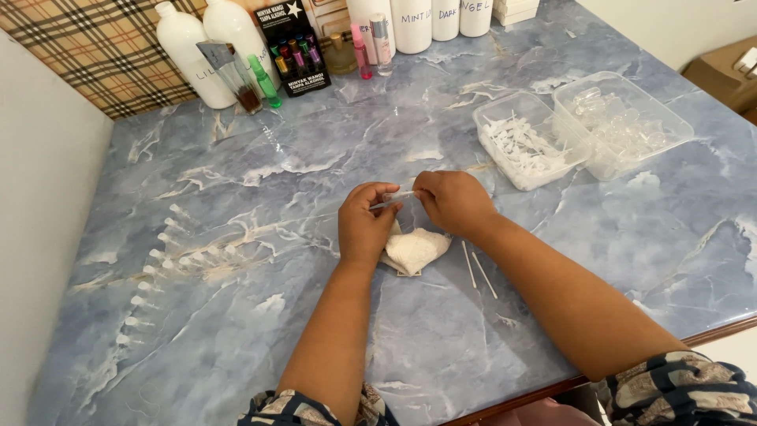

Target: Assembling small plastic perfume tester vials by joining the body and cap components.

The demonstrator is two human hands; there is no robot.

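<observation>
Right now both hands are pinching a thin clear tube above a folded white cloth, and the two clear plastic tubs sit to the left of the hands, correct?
Not quite. In the head view the two clear plastic tubs sit to the right of the hands, not the left. The rest holds: the left hand and right hand pinch the thin clear tube above the folded white cloth.

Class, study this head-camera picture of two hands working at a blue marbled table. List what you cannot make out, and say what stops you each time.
Head view only:
- The small clear tube between the left hand and right hand: fingers cover both ends, too small to identify.
- The white cloth: partly hidden under the left hand.
- The white bottles at the back: tops cut off by the top edge.
- The contents of the right clear tub: transparent pieces, too small.
</observation>
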